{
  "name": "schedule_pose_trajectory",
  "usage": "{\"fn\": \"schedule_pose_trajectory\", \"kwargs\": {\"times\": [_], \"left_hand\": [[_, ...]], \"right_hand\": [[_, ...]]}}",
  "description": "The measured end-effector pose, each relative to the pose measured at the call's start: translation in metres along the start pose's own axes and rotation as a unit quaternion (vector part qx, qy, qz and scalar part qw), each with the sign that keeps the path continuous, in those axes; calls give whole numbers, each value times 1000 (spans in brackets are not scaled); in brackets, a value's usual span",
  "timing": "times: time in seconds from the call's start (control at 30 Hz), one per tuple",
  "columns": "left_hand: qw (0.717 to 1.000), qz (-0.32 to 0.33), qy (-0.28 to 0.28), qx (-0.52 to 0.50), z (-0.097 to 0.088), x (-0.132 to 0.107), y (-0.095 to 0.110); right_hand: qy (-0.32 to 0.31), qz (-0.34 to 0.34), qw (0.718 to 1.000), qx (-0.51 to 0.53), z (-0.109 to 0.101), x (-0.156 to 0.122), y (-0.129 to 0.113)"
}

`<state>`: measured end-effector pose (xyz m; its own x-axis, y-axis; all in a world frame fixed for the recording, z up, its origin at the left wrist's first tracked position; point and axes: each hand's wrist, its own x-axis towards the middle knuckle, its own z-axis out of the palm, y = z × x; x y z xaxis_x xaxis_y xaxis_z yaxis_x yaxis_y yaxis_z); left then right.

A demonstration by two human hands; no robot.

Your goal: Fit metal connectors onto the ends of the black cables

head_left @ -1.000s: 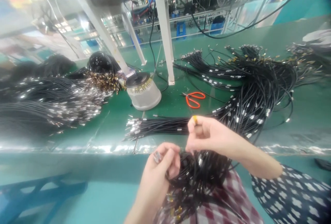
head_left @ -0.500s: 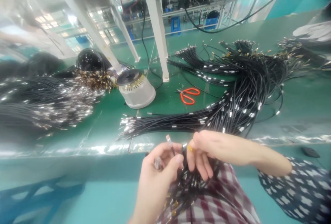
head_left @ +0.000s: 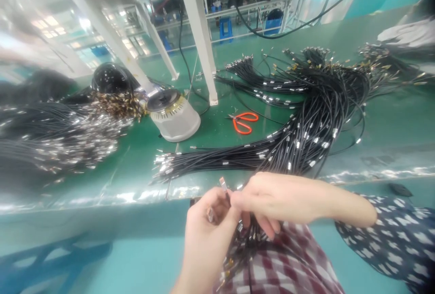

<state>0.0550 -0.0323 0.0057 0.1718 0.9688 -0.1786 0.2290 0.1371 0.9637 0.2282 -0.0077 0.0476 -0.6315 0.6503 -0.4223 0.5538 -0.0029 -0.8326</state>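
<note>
left of the grip, on the bench [head_left: 132, 160], lies a blurred heap of cables [head_left: 37, 117]; closer, ahead and to the left, stands a whitish tub [head_left: 180, 124]. the left hand [head_left: 208, 236] has its grip narrow, pinching a cable end [head_left: 223, 183] whose metal tip pokes up past the fingers. straight ahead of the grip lie orange-handled snips [head_left: 243, 124]. just below it, a loose bunch [head_left: 253, 237] rests on the lap. the right hand [head_left: 272, 194] meets the left thumb; whether it holds anything i cannot tell. ahead and to the right spreads a big bundle [head_left: 316, 117].

the step in hand seems to be working that one end; the next move probably calls for a steady left pinch.
</note>
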Motion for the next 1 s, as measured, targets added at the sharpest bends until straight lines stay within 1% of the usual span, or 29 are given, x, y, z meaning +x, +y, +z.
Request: {"fn": "schedule_pose_trajectory", "kwargs": {"times": [0.13, 0.23, 0.3, 0.33, 0.4, 0.47, 0.53, 0.6, 0.7, 0.77, 0.83, 0.9, 1.0], "left_hand": [[1000, 7, -2, 23, 2, -2, -5], [1000, -4, 2, 29, 1, -3, -8], [999, -35, -12, -10, -2, -2, -8], [997, -57, -19, -45, -4, -1, -8], [987, -98, -21, -125, -8, 2, -8], [974, -127, -13, -189, -11, 6, -7], [965, -139, -14, -223, -12, 9, -7], [962, -139, -21, -232, -12, 10, -8], [961, -137, -18, -240, -10, 8, -8], [958, -124, -12, -258, -9, 6, -9], [955, -98, -1, -281, -8, 3, -10], [955, -74, 16, -286, -6, 1, -9], [965, -61, 35, -253, -3, -2, -6]], "right_hand": [[6, 23, 999, 32, 4, 2, 4], [-15, 18, 993, 113, 5, 10, 14], [2, 26, 984, 176, 7, 16, 23], [28, 30, 978, 202, 8, 18, 28], [111, 24, 964, 242, 13, 21, 34], [200, -13, 943, 264, 21, 20, 36], [270, -48, 924, 267, 31, 18, 32], [311, -61, 911, 264, 40, 17, 27], [345, -57, 897, 271, 45, 18, 22], [361, -51, 886, 285, 43, 19, 23], [363, -47, 875, 316, 38, 18, 25], [345, -45, 869, 353, 33, 17, 26], [307, -44, 875, 372, 27, 15, 24]]}}
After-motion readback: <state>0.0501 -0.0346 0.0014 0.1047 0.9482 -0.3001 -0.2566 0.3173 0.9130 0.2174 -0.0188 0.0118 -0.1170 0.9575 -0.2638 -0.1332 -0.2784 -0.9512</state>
